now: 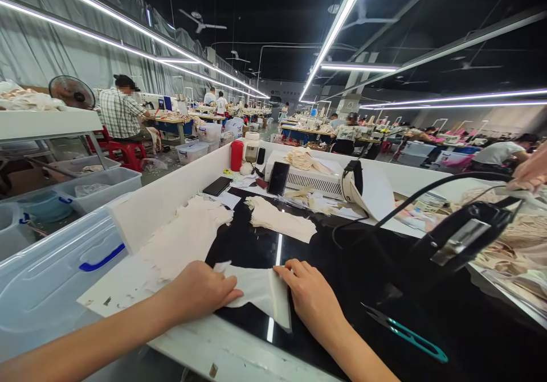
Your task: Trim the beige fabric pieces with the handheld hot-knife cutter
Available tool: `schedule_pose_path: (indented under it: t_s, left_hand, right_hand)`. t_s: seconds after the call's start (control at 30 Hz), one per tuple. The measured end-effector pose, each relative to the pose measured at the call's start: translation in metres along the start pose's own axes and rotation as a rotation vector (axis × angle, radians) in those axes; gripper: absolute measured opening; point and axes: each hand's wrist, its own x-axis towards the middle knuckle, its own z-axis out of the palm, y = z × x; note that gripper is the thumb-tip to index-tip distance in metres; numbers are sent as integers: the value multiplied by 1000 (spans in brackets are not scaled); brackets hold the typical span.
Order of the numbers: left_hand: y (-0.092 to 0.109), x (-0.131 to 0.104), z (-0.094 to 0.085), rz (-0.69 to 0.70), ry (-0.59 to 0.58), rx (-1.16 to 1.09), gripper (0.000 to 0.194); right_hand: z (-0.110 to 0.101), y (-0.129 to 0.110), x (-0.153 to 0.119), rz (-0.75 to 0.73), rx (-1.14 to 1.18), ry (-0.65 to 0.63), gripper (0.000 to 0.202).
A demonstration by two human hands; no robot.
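A pale cream fabric piece (256, 288) lies on the glossy black work surface (333, 291) near its front edge. At the piece's left end, my left hand (205, 291) has thumb and fingers closed on the cloth. My right hand (310, 291) pinches the upper right edge, by a seam-like strip. Just beyond lies another cream fabric piece (280, 218), flat and untouched. A heap of similar cream pieces (183, 234) spreads beside my left hand on the white board. Teal-handled thread snips (405, 332) rest to the right of my right hand.
A blurred black device with a metal plate (461, 239) and a cable stands at right, with piled fabric (517, 245) beyond. Phones (278, 178), a red bottle (236, 155) and a white vented box (314, 180) line the back. Clear bins (51, 279) stand left; people sew farther off.
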Motion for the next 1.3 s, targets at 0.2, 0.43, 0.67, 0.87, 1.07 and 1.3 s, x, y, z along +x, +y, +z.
schedule_pose_path:
  t_s: [0.2,0.43,0.67,0.87,1.07,1.3]
  left_hand:
    - [4,12,-15,-83,68,12,69]
    - [32,42,1,-28,66,-417,22]
    - [39,36,23,-8,0,-546,19]
    - [38,29,24,-33,-1,-568,25]
    - [36,29,19,7,-17,-518,29]
    - [36,23,19,10,-11,-500,32]
  right_hand:
    - [0,-2,3,4,-14,16,58]
    - [-2,-3,3,-25,-38,44,56]
    - [-2,-3,3,-33,-58,64,55]
    - [-3,-1,3,-23,-61,55,56]
    - [-5,3,2,-2,-72,27,62]
    - [-5,3,3,-6,-75,30,62]
